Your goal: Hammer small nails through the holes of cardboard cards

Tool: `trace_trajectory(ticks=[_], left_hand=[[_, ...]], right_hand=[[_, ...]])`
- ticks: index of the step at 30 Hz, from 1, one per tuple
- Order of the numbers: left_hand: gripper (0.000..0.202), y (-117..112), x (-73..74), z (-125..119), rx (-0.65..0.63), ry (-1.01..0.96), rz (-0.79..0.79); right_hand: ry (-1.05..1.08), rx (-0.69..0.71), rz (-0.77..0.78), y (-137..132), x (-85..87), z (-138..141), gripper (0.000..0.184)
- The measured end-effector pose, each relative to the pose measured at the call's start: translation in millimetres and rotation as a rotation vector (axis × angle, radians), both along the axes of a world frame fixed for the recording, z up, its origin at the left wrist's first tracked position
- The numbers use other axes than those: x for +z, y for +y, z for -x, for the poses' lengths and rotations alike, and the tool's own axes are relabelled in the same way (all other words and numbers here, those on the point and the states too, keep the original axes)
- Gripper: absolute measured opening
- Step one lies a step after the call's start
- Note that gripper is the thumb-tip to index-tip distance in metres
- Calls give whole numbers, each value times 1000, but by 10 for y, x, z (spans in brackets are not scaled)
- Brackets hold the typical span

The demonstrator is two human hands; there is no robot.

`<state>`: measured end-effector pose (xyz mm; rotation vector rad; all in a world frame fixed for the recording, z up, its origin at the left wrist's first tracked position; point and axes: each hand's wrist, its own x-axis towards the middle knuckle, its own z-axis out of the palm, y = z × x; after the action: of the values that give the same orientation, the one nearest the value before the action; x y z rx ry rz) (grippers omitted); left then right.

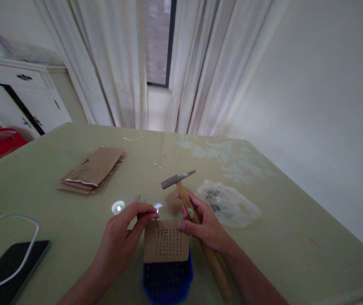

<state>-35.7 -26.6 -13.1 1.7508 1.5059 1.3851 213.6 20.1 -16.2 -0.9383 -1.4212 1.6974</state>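
Observation:
My left hand [127,231] pinches a nail [157,223], its point down at the upper left of a piece of cardboard [166,257] with rows of small holes. That cardboard rests over a blue plastic container [168,281], whose front part shows below it. A hammer [184,197] with a wooden handle and metal head lies in my right hand [205,224], head pointing away from me. The thumb of this hand is at the cardboard's upper right corner. Behind it, another brown cardboard piece [172,200] lies partly hidden.
A stack of perforated cardboard [95,167] lies at the back left. Right of the hammer is a clear plastic bag [229,203] with dark nail-like pieces. Small loose nails [137,198] and a shiny round object [118,207] are near my left hand. A phone or tablet [13,267] and white cable [37,231] occupy the left.

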Motion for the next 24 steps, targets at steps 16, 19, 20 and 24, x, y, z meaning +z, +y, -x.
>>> trace_trajectory(ticks=[16, 19, 20, 24], left_hand=[[14, -18, 6, -10, 2, 58, -61], [13, -21, 3, -7, 0, 58, -60], [13, -24, 2, -5, 0, 58, -58], [13, -31, -8, -2, 2, 56, -50]], right_hand=[[29, 6, 8, -6, -13, -14, 67], [49, 6, 19, 0, -10, -13, 64], [51, 3, 16, 3, -7, -11, 63], [35, -8, 12, 7, 7, 5, 61]])
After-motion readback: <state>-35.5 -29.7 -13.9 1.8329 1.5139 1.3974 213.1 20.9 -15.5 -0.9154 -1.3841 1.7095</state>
